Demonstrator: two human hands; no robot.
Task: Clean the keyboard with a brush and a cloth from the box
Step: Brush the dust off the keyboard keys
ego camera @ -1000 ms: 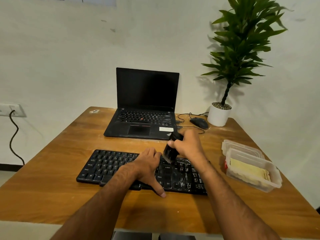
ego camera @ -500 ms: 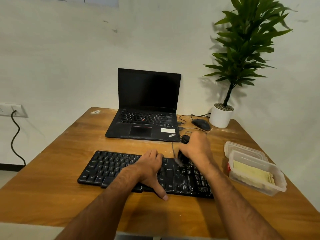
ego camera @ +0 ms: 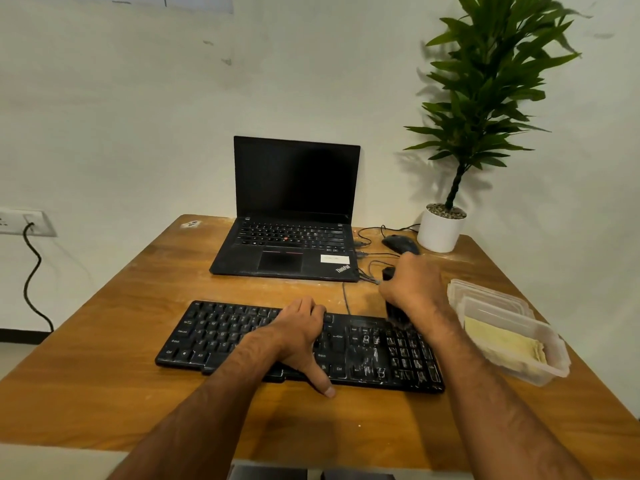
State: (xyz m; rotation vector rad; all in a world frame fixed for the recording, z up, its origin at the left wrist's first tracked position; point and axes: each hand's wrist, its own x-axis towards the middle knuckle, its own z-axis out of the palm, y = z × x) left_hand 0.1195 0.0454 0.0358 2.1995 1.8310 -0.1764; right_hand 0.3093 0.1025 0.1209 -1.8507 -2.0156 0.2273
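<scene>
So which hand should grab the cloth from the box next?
Probably the left hand: it only rests flat on the keyboard. The right hand is nearer the box but grips the brush.

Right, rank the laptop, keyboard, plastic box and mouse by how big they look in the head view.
1. Laptop and keyboard: alike in apparent area, and the keyboard is nearer, so unranked.
2. Plastic box.
3. Mouse, clearly smallest, though farthest away.
</scene>
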